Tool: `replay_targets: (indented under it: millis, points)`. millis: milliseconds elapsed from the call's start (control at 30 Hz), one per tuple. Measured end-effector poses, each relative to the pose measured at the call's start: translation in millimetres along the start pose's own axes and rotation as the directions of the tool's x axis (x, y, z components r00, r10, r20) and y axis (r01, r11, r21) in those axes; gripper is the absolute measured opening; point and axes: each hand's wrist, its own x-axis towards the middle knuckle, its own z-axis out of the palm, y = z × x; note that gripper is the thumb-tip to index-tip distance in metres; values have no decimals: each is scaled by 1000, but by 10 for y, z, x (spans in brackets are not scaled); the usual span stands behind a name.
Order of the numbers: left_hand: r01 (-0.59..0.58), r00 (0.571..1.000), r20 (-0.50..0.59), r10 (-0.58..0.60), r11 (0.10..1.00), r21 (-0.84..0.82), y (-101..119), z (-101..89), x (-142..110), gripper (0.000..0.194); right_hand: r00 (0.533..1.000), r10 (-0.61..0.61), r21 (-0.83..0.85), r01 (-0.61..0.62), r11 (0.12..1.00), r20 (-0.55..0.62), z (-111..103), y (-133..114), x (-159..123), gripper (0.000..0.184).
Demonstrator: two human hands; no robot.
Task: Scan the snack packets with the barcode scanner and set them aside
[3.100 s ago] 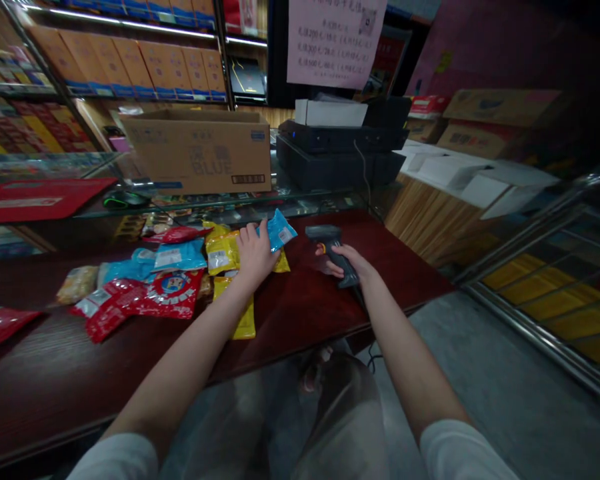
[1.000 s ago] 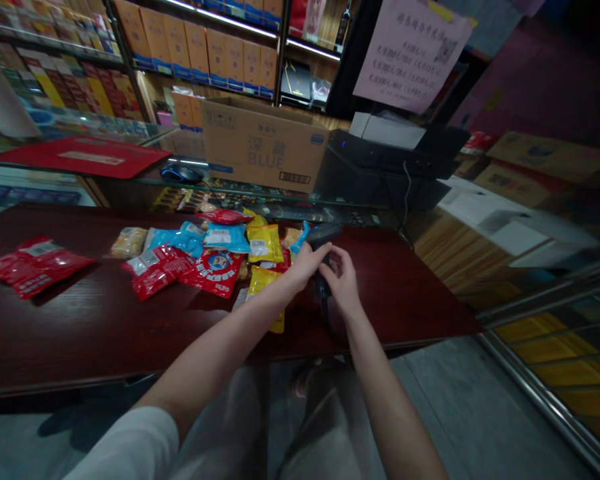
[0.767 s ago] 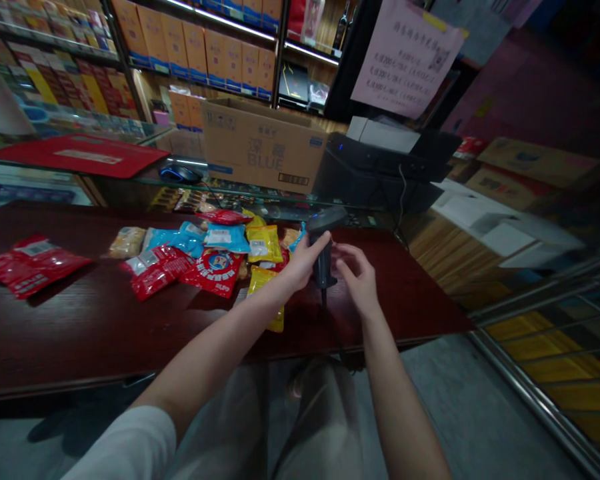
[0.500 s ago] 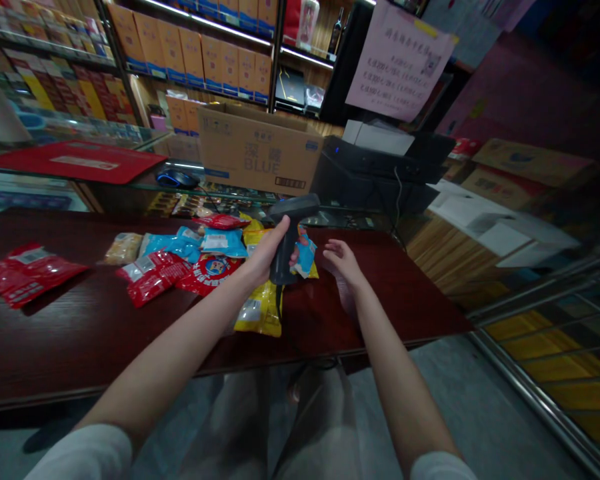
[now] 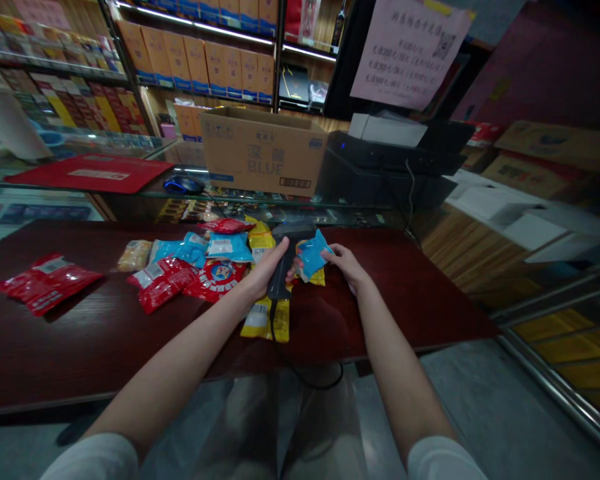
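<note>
My left hand [image 5: 266, 268] is closed round the grip of a black barcode scanner [image 5: 286, 252], head up, its cable hanging over the table's near edge. My right hand [image 5: 345, 263] pinches a small blue snack packet [image 5: 312, 253] just right of the scanner's head. Below the scanner lies a yellow packet [image 5: 267, 317]. Left of my hands, several red, blue and yellow snack packets [image 5: 200, 267] lie heaped on the dark red table [image 5: 105, 333].
A lone red packet [image 5: 45, 283] lies at the table's left. Behind is a glass counter with a mouse [image 5: 183, 185], a red mat [image 5: 93, 172], a cardboard box [image 5: 263, 150] and a black till machine [image 5: 390, 167]. Shelves of boxed goods fill the back.
The scanner passed from my right hand into my left. My right hand let go, reached forward and took hold of the blue packet beside the scanner's head.
</note>
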Motion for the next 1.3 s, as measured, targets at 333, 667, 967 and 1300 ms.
replay_targets:
  millis: [333, 667, 967, 1300]
  points:
    - [-46, 998, 55, 41, 995, 88, -90, -71, -15, 62, 947, 93, 535, 92, 840, -309, -326, 55, 200, 27]
    - [-83, 984, 171, 41, 965, 248, -88, 130, -177, 69, 966, 14, 530, 130, 838, -259, -136, 15, 175, 26]
    - [-75, 984, 173, 32, 966, 248, -129, 119, -147, 70, 948, -95, 421, 223, 879, -303, -114, 33, 168, 37]
    - [-75, 980, 200, 23, 964, 255, -131, 164, -181, 67, 942, -127, 384, 246, 890, -310, -93, 43, 161, 40]
